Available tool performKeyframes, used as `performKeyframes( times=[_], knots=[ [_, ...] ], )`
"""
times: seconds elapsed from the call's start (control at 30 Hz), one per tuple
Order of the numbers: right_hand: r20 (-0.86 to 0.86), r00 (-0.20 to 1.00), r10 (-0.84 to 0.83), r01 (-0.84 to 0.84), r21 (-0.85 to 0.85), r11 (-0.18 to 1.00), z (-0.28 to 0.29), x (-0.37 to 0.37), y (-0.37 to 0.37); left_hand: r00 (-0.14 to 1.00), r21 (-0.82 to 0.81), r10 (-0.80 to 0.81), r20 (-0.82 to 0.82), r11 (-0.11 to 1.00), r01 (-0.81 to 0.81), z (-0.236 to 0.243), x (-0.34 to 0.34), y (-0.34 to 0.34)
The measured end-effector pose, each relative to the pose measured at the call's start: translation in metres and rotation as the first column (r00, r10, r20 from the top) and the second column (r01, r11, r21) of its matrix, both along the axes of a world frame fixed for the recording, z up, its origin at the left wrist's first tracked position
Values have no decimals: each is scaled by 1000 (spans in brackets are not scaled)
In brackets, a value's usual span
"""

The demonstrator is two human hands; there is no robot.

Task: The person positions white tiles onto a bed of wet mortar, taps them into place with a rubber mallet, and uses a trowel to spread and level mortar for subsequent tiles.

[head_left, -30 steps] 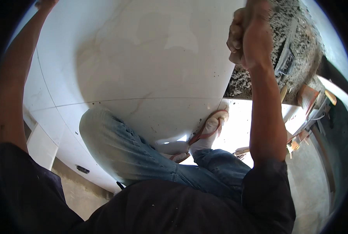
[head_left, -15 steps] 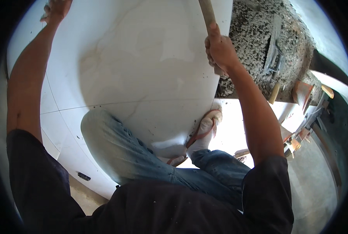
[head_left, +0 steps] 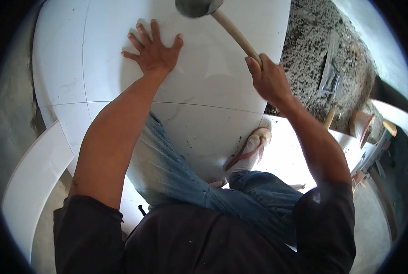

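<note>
My left hand [head_left: 156, 54] lies flat on a large white marble-patterned tile [head_left: 204, 80], its fingers spread. In my right hand [head_left: 272, 81] is the wooden handle of a mallet [head_left: 235, 34], gripped near its lower end. The mallet's dark head, partly cut off by the top edge of the picture, is over the tile to the right of my left hand. Whether it touches the tile I cannot tell.
Right of the tile spreads a bed of grey, grainy mortar [head_left: 304, 55], with a notched trowel [head_left: 330, 75] lying on it. A wooden handle [head_left: 330, 118] and a reddish block [head_left: 360, 125] lie at its near edge. A loose white tile piece [head_left: 35, 171] rests at left.
My left hand has moved right from the far left edge and now presses flat on the tile. The mallet has swung left, bringing its head into view. The whole view has shifted.
</note>
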State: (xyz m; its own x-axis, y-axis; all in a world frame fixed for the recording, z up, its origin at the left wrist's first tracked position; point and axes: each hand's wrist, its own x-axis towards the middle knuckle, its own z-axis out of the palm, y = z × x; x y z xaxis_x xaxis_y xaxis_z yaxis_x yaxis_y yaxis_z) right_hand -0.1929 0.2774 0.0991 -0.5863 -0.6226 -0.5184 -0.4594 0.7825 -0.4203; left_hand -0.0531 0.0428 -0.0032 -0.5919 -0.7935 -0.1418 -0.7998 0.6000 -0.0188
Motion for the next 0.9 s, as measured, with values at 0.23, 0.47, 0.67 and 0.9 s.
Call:
performKeyframes(
  times=[0.23, 0.47, 0.67, 0.9],
  knots=[
    [79, 992, -102, 99, 43, 994, 4, -13, 21, 998, 3, -2, 68, 1000, 2, 0, -1, 2],
    [114, 991, -72, 82, -86, 993, 38, -17, -12, 994, 10, 10, 108, 1000, -12, 0, -4, 7],
    [-81, 996, -31, -1, -371, 929, 22, -29, -9, 999, 8, -12, 48, 1000, 11, 13, -5, 3],
    [-81, 993, -85, 42, -431, 901, -7, -30, -14, 999, 152, 50, 22, 987, -53, 41, -6, -11]
  ],
)
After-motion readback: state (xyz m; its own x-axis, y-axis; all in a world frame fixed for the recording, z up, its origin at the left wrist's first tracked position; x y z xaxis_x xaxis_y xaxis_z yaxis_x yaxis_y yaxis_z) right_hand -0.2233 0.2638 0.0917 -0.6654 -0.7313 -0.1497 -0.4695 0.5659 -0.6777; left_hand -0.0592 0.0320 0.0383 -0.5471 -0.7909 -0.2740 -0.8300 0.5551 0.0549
